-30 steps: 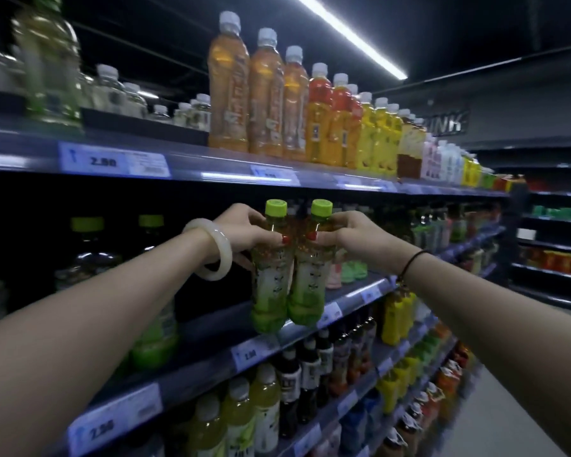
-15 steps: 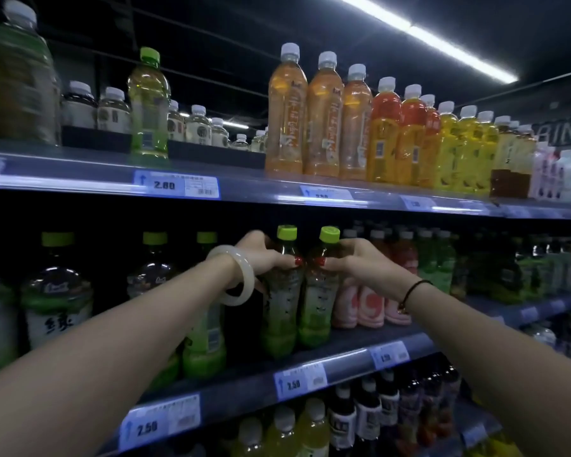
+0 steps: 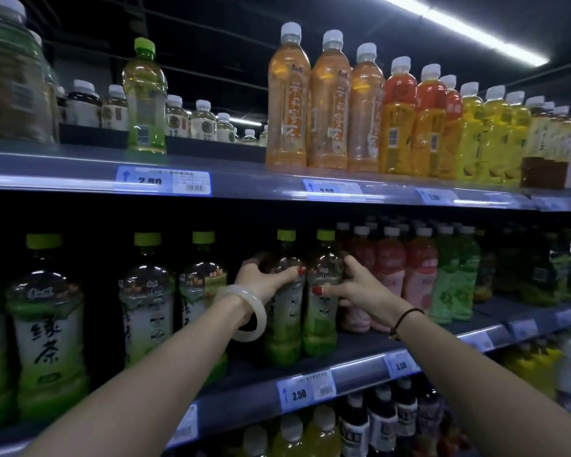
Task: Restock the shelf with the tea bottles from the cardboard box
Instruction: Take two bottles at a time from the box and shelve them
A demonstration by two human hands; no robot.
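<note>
Two green tea bottles with lime caps stand side by side on the middle shelf point(image 3: 360, 354). My left hand point(image 3: 264, 280), with a pale bangle on the wrist, grips the left tea bottle point(image 3: 282, 324) around its shoulder. My right hand point(image 3: 355, 285) grips the right tea bottle point(image 3: 320, 318) from its right side, thumb across the front. Both bottles are upright with their bases on the shelf. The cardboard box is out of view.
Bigger green tea bottles point(image 3: 47, 328) stand to the left on the same shelf, pink bottles point(image 3: 389, 275) and green ones to the right. The upper shelf point(image 3: 244, 183) carries orange and yellow drinks. Dark bottles fill the shelf below. A price tag point(image 3: 305, 389) hangs on the edge.
Both hands have carried the two bottles from the shelf's front edge further back into it and set them down. The camera has turned to face the shelf more squarely.
</note>
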